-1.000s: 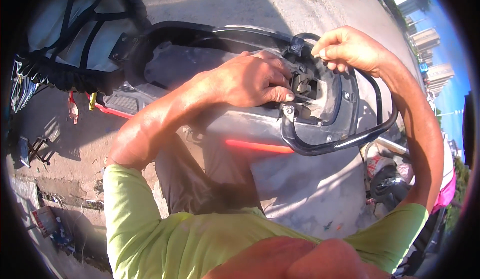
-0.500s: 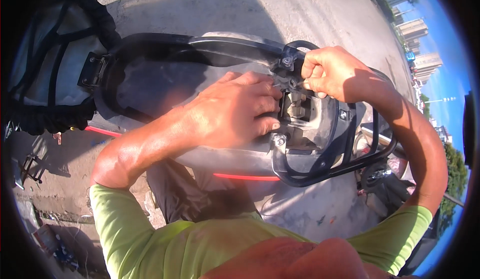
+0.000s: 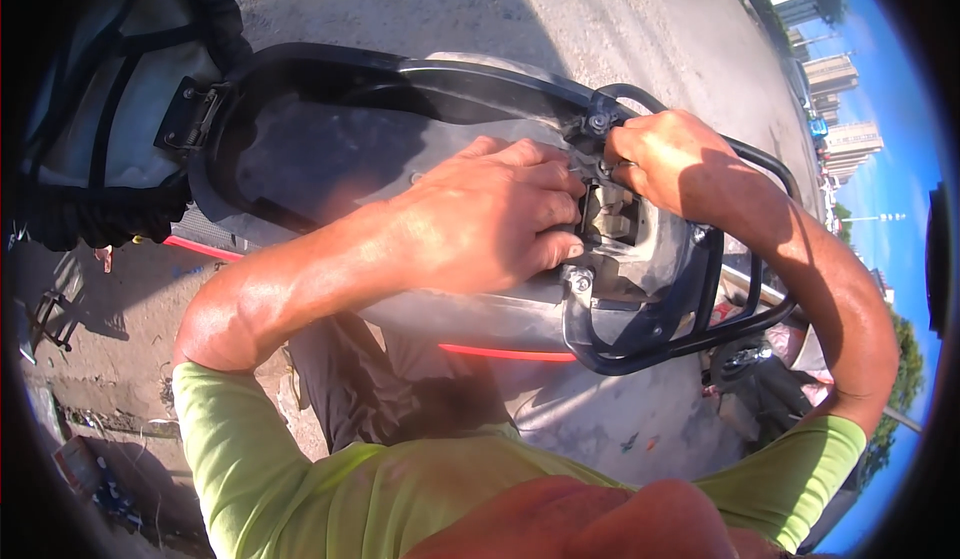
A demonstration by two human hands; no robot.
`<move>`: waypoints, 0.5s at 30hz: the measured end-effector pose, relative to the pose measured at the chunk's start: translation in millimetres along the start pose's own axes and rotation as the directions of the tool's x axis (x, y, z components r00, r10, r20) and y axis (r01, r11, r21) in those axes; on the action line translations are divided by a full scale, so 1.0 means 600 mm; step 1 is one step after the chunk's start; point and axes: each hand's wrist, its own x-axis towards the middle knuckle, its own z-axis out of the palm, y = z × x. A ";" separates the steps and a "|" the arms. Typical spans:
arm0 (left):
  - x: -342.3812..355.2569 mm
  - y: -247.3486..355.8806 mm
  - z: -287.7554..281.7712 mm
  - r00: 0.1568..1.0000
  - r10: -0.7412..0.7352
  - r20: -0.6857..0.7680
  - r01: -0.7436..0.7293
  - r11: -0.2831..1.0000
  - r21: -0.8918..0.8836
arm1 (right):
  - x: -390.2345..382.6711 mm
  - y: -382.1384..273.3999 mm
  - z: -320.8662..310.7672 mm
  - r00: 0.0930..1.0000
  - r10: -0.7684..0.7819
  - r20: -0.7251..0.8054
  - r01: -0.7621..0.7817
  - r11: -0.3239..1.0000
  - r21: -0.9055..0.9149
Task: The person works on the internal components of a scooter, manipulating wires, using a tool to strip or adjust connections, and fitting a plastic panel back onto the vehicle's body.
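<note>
A scooter's dark storage compartment (image 3: pixel 320 154) lies open in front of me. My left hand (image 3: pixel 490 214) bends its fingers over the compartment's rear rim, the thumb beside a pale, blocky fitting (image 3: pixel 610 214) in a recess. On the far side of that recess, my right hand (image 3: pixel 670 164) is closed in a pinch next to a bolted bracket (image 3: pixel 600 122). What sits between its fingertips is hidden. The black tubular rear rack (image 3: pixel 640 359) curves round the scooter's tail, under my right forearm. A bolt (image 3: pixel 580 281) holds its near end.
The raised seat (image 3: pixel 130 109), with a gathered black cover edge, stands at the left. A red strip (image 3: pixel 510 353) runs along the scooter's near side. Concrete ground (image 3: pixel 620 19) surrounds it. Dark gear (image 3: pixel 750 384) lies beyond the rack at the right.
The scooter's tail and both hands appear slightly farther right in view. My right hand has moved in closer over the bracket, and its fingertips now are more hidden. My left hand keeps its place on the rim.
</note>
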 end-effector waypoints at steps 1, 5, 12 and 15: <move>0.000 0.001 -0.001 1.000 -0.006 -0.002 0.006 1.000 -0.010 | 0.001 0.000 0.000 1.000 -0.002 0.005 0.002 1.000 0.006; -0.003 0.000 0.003 1.000 -0.003 -0.017 0.002 1.000 -0.019 | 0.001 -0.005 0.004 0.999 0.027 0.038 -0.024 0.997 -0.072; -0.003 -0.001 0.003 1.000 0.008 -0.030 -0.009 1.000 -0.016 | 0.000 -0.001 0.010 0.997 0.027 0.075 -0.017 0.991 -0.135; -0.004 -0.002 0.003 0.999 -0.003 -0.032 0.002 1.000 -0.027 | 0.000 0.003 0.014 0.998 -0.008 0.060 0.014 0.995 -0.094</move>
